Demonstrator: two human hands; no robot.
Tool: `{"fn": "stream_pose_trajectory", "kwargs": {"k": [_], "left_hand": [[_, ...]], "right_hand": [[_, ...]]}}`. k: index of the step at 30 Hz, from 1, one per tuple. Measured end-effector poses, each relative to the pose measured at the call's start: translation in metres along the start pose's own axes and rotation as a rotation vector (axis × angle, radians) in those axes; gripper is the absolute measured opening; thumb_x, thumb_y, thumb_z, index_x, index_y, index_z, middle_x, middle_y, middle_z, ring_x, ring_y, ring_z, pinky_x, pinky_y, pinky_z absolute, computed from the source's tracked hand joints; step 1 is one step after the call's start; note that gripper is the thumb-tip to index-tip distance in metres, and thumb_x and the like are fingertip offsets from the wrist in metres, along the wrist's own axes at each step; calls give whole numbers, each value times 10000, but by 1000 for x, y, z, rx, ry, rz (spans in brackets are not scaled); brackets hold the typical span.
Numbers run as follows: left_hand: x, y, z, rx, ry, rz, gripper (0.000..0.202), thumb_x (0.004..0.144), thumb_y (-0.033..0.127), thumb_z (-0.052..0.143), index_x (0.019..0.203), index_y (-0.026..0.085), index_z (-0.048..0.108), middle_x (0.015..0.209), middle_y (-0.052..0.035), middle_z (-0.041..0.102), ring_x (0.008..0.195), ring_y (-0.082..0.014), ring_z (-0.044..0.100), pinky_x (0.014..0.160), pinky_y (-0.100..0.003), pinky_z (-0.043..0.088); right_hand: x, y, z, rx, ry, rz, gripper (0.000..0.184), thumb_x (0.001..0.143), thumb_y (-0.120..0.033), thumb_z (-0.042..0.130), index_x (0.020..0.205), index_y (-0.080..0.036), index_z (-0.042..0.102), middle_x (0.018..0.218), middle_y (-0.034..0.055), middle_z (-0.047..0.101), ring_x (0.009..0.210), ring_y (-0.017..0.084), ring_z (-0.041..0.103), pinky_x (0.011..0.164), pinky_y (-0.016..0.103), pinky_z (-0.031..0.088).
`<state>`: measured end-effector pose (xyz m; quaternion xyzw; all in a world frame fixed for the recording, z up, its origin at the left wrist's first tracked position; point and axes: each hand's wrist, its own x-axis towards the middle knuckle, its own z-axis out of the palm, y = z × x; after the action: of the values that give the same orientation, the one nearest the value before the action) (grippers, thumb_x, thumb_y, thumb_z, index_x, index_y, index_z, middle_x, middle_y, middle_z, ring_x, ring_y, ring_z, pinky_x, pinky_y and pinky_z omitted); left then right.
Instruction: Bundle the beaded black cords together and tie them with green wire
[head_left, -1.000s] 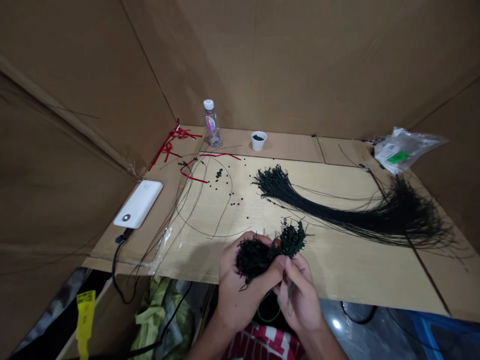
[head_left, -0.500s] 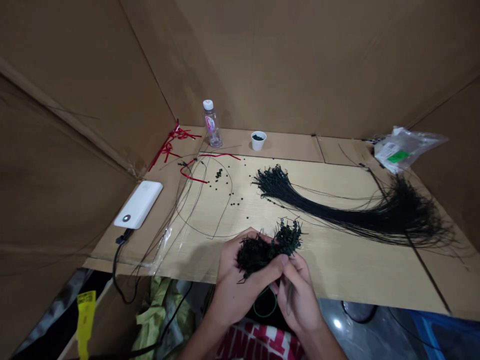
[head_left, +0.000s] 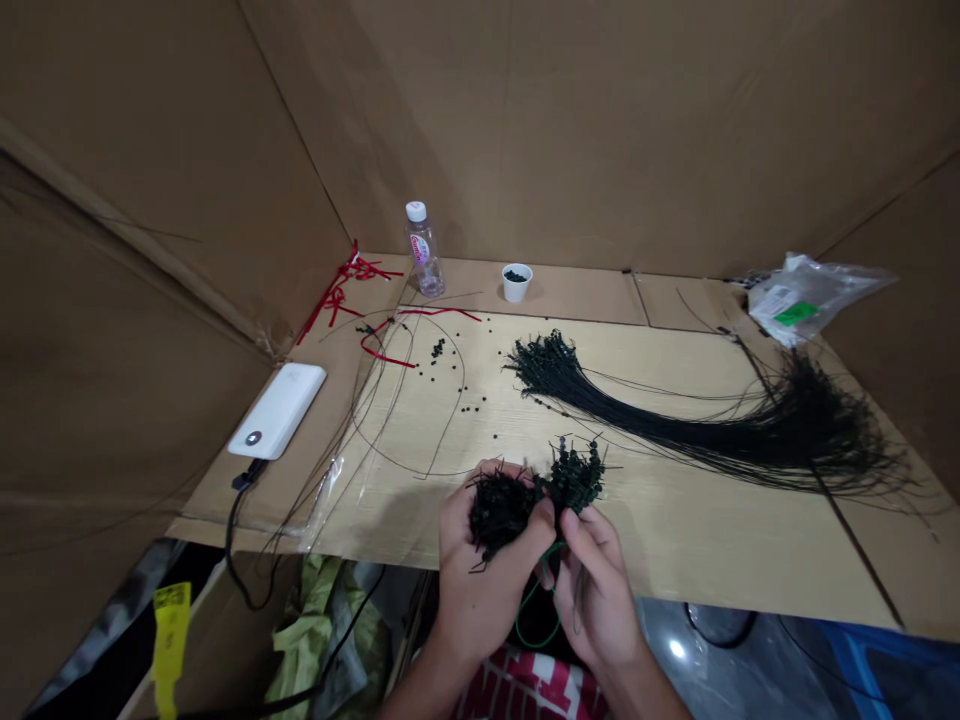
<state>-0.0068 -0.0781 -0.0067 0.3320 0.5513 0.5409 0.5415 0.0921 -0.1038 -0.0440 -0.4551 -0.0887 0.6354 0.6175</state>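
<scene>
My left hand (head_left: 480, 570) is closed around a bundle of dark strands with beaded, knotted ends (head_left: 501, 508) that stick up above the thumb. Close beside it, my right hand (head_left: 596, 560) pinches a smaller dark-green beaded clump (head_left: 576, 475) between thumb and fingers. Both hands are at the table's front edge, nearly touching. A thin green cord loop (head_left: 541, 632) hangs below and between them. Behind the hands lies a long bundle of black cords (head_left: 675, 430), its beaded end toward the middle. The strands' lower lengths are hidden by my hands.
Loose dark beads (head_left: 437, 348) are scattered left of centre near a red ribbon (head_left: 386, 352). A white cup (head_left: 517, 287) of beads and a bottle (head_left: 424, 255) stand at the back. A white power bank (head_left: 281, 405) lies left; a plastic bag (head_left: 810, 295) lies back right.
My left thumb has drawn back from the right thumb, so the two clumps look more separate. The green cord loop below shows larger.
</scene>
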Motion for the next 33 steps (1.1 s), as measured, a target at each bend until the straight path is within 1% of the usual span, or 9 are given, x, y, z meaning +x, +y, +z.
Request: {"fn": "stream_pose_trajectory", "kwargs": {"k": [2, 5, 8, 11, 15, 19, 22, 26, 33], "left_hand": [[0, 0, 0, -11, 15, -3, 214, 786, 303, 851, 922, 178, 742, 925, -43, 755, 731, -167, 714, 505, -184, 576], [-1, 6, -1, -27, -48, -6, 250, 779, 328, 879, 897, 172, 724, 851, -11, 723, 558, -116, 635, 420, -187, 543], [-2, 15, 0, -24, -71, 3, 269, 784, 343, 892, 874, 169, 708, 820, 1, 715, 519, -103, 611, 411, -190, 546], [-5, 19, 3, -14, -12, -5, 262, 785, 336, 892, 858, 176, 697, 829, -4, 725, 603, -136, 672, 445, -189, 569], [-7, 16, 5, -7, 28, 32, 250, 801, 339, 882, 837, 185, 688, 831, -10, 713, 755, -174, 735, 557, -188, 618], [-7, 16, 5, 16, 84, 85, 279, 767, 302, 909, 955, 208, 726, 921, -16, 772, 834, -178, 769, 692, -201, 658], [-6, 20, 5, 18, 69, 20, 293, 725, 325, 921, 935, 184, 774, 960, -56, 815, 823, -212, 795, 601, -208, 654], [-5, 24, 3, 42, 22, -102, 320, 759, 380, 896, 967, 161, 790, 952, -59, 802, 625, -162, 727, 416, -195, 578], [-7, 23, 2, -40, 50, -197, 424, 746, 434, 919, 997, 165, 707, 911, -25, 714, 634, -146, 672, 380, -207, 565]], "right_hand": [[0, 1, -2, -11, -21, 2, 324, 715, -436, 1006, 791, -235, 763, 739, -19, 702, 590, 129, 588, 481, 218, 501], [-2, 0, 1, -10, -67, 8, 315, 747, -448, 988, 813, -238, 763, 744, -21, 698, 598, 122, 583, 477, 205, 487], [-3, 0, 4, -8, -90, 22, 317, 753, -445, 986, 783, -237, 748, 694, -34, 671, 578, 120, 563, 467, 207, 473], [-2, 1, 1, 14, -47, 26, 332, 718, -428, 1008, 759, -246, 734, 723, -36, 702, 589, 125, 584, 507, 226, 505], [-1, 3, -4, -5, -44, 36, 320, 731, -464, 991, 873, -259, 789, 798, -10, 748, 601, 146, 615, 529, 252, 531], [-2, 0, 0, -44, -63, 19, 340, 743, -512, 968, 848, -238, 796, 778, 6, 739, 563, 140, 587, 509, 254, 530], [-3, -1, 5, -20, -31, -29, 343, 714, -498, 985, 849, -240, 804, 707, -20, 693, 530, 125, 551, 500, 248, 531], [-2, 0, 4, -52, -98, -26, 314, 778, -499, 945, 886, -238, 809, 751, -2, 718, 534, 133, 570, 495, 257, 531], [0, 5, -5, 4, -153, 0, 235, 815, -408, 944, 823, -255, 766, 707, -40, 694, 530, 129, 596, 545, 266, 553]]}}
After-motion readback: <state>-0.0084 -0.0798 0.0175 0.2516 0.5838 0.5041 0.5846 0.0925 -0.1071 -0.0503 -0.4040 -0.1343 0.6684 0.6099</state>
